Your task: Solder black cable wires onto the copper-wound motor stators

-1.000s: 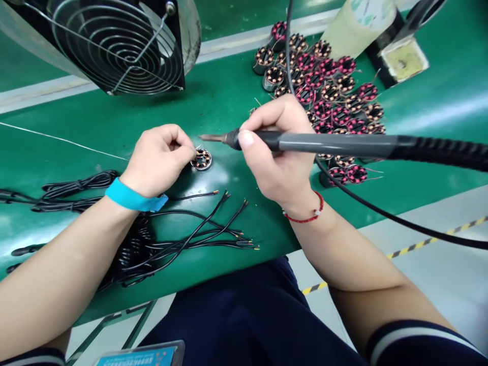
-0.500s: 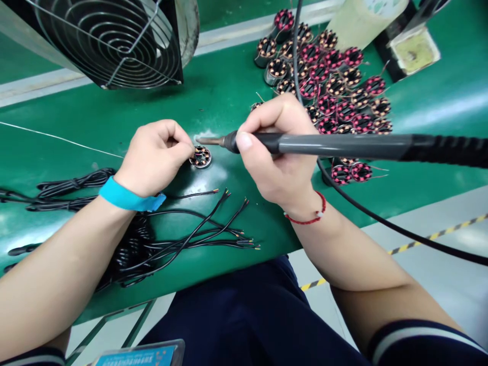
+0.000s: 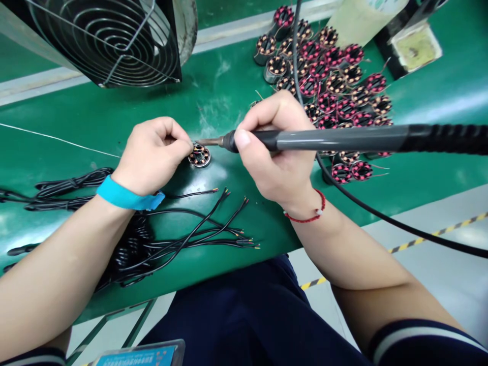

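My left hand (image 3: 158, 152), with a turquoise band at the wrist, is closed in a pinch at the edge of a small wound motor stator (image 3: 199, 156). A thin silvery solder wire (image 3: 61, 138) runs from the left into this hand; its end is hidden by the fingers. Fine coloured leads show inside the stator ring, beside the fingertips. My right hand (image 3: 280, 147) grips a soldering iron (image 3: 335, 139) like a pen, its handle pointing right. The iron's tip is at the stator's upper rim, close to the left fingertips. Thin smoke rises there.
Black cables (image 3: 183, 241) with stripped coloured ends lie in front of the left forearm. Several more stators (image 3: 328, 101) stand at the back right. A fan (image 3: 114, 46) is at the back left, a soldering sponge (image 3: 415, 51) at the far right. The iron's cord (image 3: 366, 211) hangs rightward.
The iron's tip has moved slightly left and down onto the stator's rim, by the left fingertips. More smoke rises above it. My left hand has barely moved.
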The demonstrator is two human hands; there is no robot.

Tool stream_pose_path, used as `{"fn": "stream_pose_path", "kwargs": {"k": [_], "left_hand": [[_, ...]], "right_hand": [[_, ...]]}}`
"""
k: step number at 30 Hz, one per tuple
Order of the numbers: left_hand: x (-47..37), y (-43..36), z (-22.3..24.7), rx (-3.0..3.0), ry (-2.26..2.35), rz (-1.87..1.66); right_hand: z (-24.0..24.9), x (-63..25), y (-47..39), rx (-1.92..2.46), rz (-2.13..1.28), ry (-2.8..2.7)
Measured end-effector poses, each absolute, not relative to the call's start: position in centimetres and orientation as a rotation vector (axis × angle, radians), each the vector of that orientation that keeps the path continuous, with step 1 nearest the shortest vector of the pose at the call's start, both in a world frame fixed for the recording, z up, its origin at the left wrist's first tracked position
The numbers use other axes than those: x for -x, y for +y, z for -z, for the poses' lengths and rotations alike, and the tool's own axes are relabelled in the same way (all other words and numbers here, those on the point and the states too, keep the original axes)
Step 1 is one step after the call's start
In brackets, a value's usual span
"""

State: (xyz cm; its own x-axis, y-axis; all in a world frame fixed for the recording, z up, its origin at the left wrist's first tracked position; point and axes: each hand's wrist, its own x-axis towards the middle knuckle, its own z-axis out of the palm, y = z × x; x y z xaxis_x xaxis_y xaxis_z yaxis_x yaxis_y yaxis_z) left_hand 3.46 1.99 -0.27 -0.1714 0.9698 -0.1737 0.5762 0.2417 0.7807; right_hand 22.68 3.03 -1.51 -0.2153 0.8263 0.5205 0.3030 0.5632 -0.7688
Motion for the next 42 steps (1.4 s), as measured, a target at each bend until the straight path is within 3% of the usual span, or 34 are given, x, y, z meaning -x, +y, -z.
{"fn": "stream_pose_path", "kwargs": {"k": [17, 23, 42], "left_hand": [[-3.4, 2.1, 0.5, -1.429, 1.853, -0.769], [-3.4, 2.2, 0.5, -1.42, 1.845, -0.774], [-2.0, 1.7, -0.2, -1.468, 1.79, -0.582]], "right_hand": [[2.4, -22.3, 3.4, 0.905, -0.781, -1.93], [3.0, -21.9, 3.5, 0.962, -1.002, -1.945], [5.8, -19.8, 4.3, 0.971, -0.971, -1.96]]}}
